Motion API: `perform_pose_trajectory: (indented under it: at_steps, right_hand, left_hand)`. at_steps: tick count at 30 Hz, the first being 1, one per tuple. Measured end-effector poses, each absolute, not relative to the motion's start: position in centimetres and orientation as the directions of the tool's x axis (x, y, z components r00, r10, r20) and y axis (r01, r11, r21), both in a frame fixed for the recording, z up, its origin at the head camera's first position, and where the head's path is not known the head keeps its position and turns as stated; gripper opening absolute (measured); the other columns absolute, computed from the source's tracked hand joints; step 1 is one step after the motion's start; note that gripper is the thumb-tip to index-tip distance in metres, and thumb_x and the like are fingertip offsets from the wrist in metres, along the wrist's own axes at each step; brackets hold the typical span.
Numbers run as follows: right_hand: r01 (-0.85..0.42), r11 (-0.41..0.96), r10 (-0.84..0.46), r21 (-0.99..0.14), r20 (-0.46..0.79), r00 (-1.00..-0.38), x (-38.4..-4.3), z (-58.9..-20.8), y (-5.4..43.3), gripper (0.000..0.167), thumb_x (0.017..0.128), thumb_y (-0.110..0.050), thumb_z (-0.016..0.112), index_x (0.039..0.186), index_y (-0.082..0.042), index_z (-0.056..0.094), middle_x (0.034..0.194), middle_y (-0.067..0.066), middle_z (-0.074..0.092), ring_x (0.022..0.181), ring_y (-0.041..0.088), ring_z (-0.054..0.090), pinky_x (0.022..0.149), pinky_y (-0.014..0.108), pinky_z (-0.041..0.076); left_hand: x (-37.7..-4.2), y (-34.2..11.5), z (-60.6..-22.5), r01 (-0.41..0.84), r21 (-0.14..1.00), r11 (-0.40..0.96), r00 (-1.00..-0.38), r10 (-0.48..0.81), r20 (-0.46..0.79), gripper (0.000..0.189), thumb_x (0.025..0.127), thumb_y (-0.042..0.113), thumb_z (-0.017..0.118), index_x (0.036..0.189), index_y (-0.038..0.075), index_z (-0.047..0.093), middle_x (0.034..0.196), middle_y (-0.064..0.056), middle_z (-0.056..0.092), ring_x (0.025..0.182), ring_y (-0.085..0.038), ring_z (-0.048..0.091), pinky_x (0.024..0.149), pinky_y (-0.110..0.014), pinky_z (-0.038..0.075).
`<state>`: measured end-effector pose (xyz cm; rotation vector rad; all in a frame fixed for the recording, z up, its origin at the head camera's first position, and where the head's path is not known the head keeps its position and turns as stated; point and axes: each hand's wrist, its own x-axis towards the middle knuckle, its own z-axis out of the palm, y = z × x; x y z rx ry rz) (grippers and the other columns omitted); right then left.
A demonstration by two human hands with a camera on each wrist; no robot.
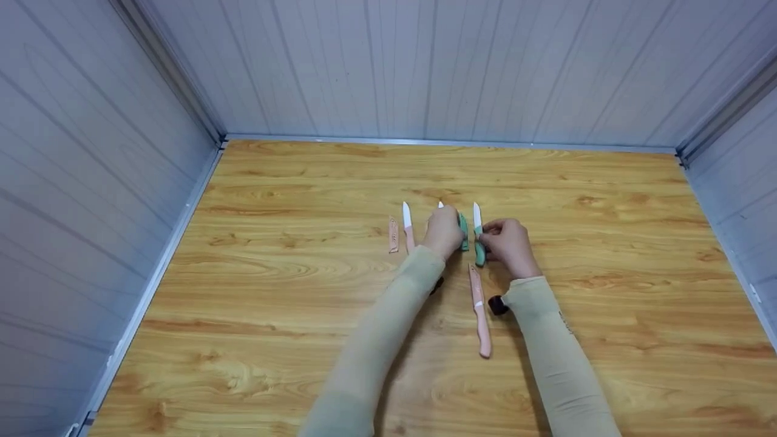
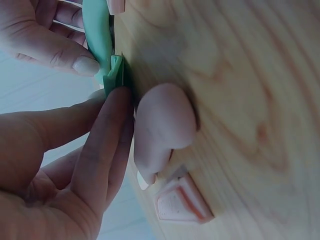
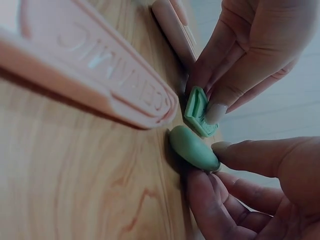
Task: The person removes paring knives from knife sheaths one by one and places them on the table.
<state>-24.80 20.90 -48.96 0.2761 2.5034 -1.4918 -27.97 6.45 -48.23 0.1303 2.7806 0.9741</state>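
My left hand pinches a green blade sheath between thumb and fingertips, close over the table. Beside it, my right hand holds a knife with a green handle and a white blade, thumb on one side and fingers on the other. The blade points away from me, and the sheath stands just left of it. In the right wrist view the sheath's slotted end faces the camera. Past the left hand a white blade tip pokes out; the rest of it is hidden.
Left of the left hand lie a pink-handled knife with a bare white blade and a pink sheath. Nearer me, between the forearms, lies a pink sheathed knife, lettered CERAMIC. Pale panel walls border the wood-grain table.
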Motion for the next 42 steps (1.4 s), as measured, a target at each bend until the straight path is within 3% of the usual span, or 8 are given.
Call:
perform_pose_trajectory:
  at_steps: [14, 21, 30, 42]
  right_hand:
    - [0.259, 0.487, 0.068, -0.834, -0.26, -0.963, -24.71, -48.95, 20.94, 0.029, 0.088, -0.01, 0.062, 0.113, 0.005, 0.063, 0.094, 0.013, 0.063, 0.069, 0.016, 0.063, 0.057, 0.026, 0.055]
    - [0.239, 0.472, 0.059, -0.849, -0.24, -0.969, -24.54, -49.06, 20.89, 0.029, 0.089, -0.01, 0.063, 0.112, 0.006, 0.064, 0.097, 0.016, 0.064, 0.07, 0.021, 0.066, 0.062, 0.033, 0.057]
    - [0.232, 0.484, 0.062, -0.844, -0.231, -0.971, -24.58, -49.05, 20.9, 0.028, 0.089, -0.011, 0.062, 0.112, 0.005, 0.065, 0.098, 0.017, 0.064, 0.071, 0.022, 0.066, 0.06, 0.032, 0.057]
    - [0.267, 0.482, 0.075, -0.835, -0.264, -0.962, -24.55, -48.86, 20.83, 0.029, 0.089, -0.01, 0.063, 0.114, 0.004, 0.064, 0.099, 0.016, 0.064, 0.074, 0.022, 0.065, 0.061, 0.031, 0.056]
  left_hand:
    - [-27.74, 6.81, -47.98, -0.02, 0.619, 0.785, -0.975, 0.121, -0.185, 0.009, 0.084, 0.001, 0.066, 0.086, 0.007, 0.06, 0.078, -0.001, 0.054, 0.072, -0.018, 0.053, 0.063, -0.027, 0.045]
    - [-27.2, 6.6, -47.94, 0.053, 0.604, 0.796, -0.987, 0.132, -0.089, 0.013, 0.082, 0.001, 0.065, 0.075, 0.008, 0.057, 0.069, 0.001, 0.051, 0.066, -0.018, 0.054, 0.058, -0.027, 0.045]
    - [-27.28, 6.56, -48.22, 0.033, 0.631, 0.775, -0.99, 0.112, -0.087, 0.016, 0.081, 0.001, 0.069, 0.073, 0.009, 0.057, 0.07, 0.001, 0.051, 0.067, -0.017, 0.053, 0.061, -0.028, 0.045]
    - [-27.34, 6.42, -48.29, -0.023, 0.688, 0.725, -0.988, 0.09, -0.129, 0.008, 0.081, -0.002, 0.068, 0.088, 0.002, 0.068, 0.072, -0.001, 0.054, 0.068, -0.018, 0.052, 0.061, -0.028, 0.044]
